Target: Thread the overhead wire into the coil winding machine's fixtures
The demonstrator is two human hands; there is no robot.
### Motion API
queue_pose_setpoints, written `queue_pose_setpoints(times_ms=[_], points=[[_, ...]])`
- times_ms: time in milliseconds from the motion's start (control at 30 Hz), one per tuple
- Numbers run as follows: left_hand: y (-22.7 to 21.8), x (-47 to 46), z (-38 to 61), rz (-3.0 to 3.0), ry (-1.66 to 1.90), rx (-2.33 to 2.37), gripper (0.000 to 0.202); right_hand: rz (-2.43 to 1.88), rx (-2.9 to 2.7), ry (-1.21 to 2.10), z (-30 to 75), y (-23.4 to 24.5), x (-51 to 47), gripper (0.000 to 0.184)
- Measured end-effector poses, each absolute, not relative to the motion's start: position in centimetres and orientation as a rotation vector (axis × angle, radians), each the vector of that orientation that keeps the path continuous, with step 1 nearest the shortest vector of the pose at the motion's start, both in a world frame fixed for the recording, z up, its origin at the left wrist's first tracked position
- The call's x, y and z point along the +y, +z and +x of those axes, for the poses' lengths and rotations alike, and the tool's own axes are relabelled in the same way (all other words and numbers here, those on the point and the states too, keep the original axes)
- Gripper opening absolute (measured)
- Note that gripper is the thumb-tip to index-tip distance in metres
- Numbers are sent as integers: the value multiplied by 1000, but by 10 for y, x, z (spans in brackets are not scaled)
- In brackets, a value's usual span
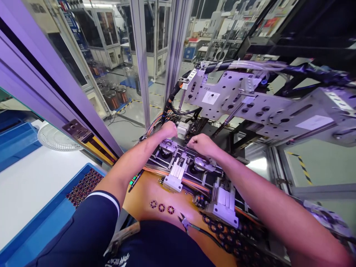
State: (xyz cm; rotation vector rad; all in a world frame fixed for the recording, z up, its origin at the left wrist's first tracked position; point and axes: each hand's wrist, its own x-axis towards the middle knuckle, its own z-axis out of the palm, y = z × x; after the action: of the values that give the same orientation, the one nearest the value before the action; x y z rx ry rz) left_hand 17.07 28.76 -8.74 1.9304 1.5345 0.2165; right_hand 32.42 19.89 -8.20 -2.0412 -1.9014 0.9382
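Observation:
Both hands are over a machine with metal rails and slides. My left hand (169,129) is closed just above and behind a round metal fixture (168,147); whatever its fingers hold is hidden. My right hand (204,144) has its fingers pinched together behind a second round fixture (205,164), and what is between the fingertips is too small to make out. A metal slide block (178,172) stands between and in front of the hands. On the tan bench top (141,196) lie three small copper-wound rings (161,207) in a row, with side cutters (185,222) to their right.
A large hole-drilled metal plate (222,92) with cables hangs close above the right arm. At left, a blue tray (86,167) holds many small wound parts. An aluminium post (55,74) rises beside the left arm. Dark rows of similar rings (222,235) lie at lower right.

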Motion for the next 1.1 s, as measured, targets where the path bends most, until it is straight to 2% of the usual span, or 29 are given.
queue_pose_setpoints(times_ms=[167, 300, 467, 567, 600, 667, 733, 800, 867, 967, 1100], points=[[-101, 296, 181, 1865, 310, 1495, 21, -1854, -1773, 1415, 326, -91, 231, 19], [-103, 298, 182, 1875, 412, 1473, 24, -1757, -1766, 1551, 325, -93, 239, 8], [-86, 251, 141, 2032, 811, 1399, 62, -1802, -1819, 1426, 322, -85, 233, 4], [-87, 178, 86, 2051, 1302, 1098, 53, -1869, -1815, 1361, 320, -82, 228, 6], [-95, 151, 65, 2046, 1442, 1113, 45, -1889, -1809, 1348, 319, -81, 227, 7], [-124, 100, 22, 2082, 1493, 1303, 28, -1912, -1809, 1315, 319, -82, 226, 9], [-165, 58, -15, 2115, 1375, 1610, 26, -1923, -1834, 1285, 319, -83, 225, 15], [-205, 29, -42, 2240, 990, 1833, 43, -1947, -1868, 1276, 321, -85, 226, 20], [-234, 13, -55, 2220, 710, 1829, 52, -1978, -1885, 1284, 322, -87, 226, 23], [-246, 9, -55, 2174, 504, 1819, 59, -1992, -1891, 1270, 322, -89, 226, 25], [-238, 10, -51, 2137, 459, 1861, 60, -1966, -1879, 1229, 321, -87, 223, 21]])
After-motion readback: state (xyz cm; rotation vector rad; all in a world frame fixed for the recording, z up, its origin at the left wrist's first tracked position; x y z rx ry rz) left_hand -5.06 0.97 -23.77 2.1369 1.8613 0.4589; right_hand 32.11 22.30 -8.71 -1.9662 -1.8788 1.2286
